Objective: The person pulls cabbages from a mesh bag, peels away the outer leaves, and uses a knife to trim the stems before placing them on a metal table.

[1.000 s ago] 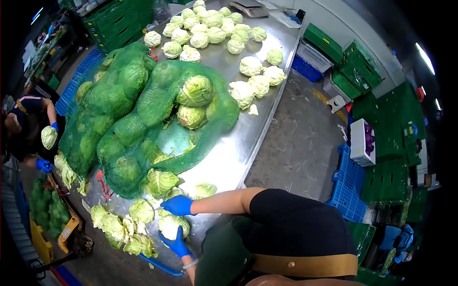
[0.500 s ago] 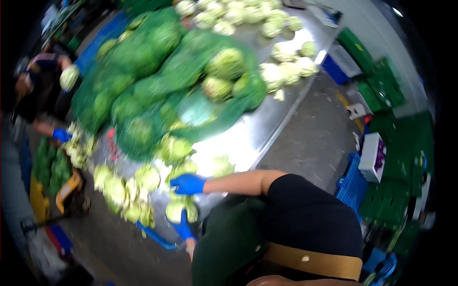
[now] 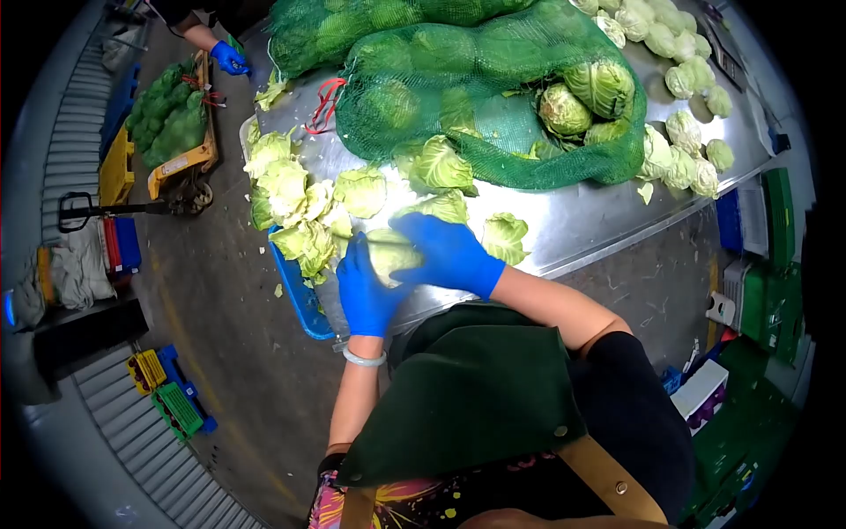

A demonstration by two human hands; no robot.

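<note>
A pale green cabbage (image 3: 392, 254) sits at the near edge of the steel table (image 3: 564, 225), held between both of my blue-gloved hands. My left hand (image 3: 363, 295), with a bracelet at the wrist, cups its near left side. My right hand (image 3: 448, 254) lies over its top and right side. Loose outer leaves (image 3: 291, 194) are heaped just left of the cabbage. Another leafy head (image 3: 505, 236) lies to the right of my right hand.
Two green net sacks (image 3: 493, 97) full of cabbages cover the middle of the table, with trimmed heads (image 3: 679, 79) beyond. A blue crate (image 3: 300, 295) sits below the table edge. A co-worker's gloved hand (image 3: 229, 57) and a yellow pallet jack (image 3: 176, 163) are at the far left.
My view has swung round and down over the table edge. My right hand has come onto the cabbage, so both hands now grip it close to my body.
</note>
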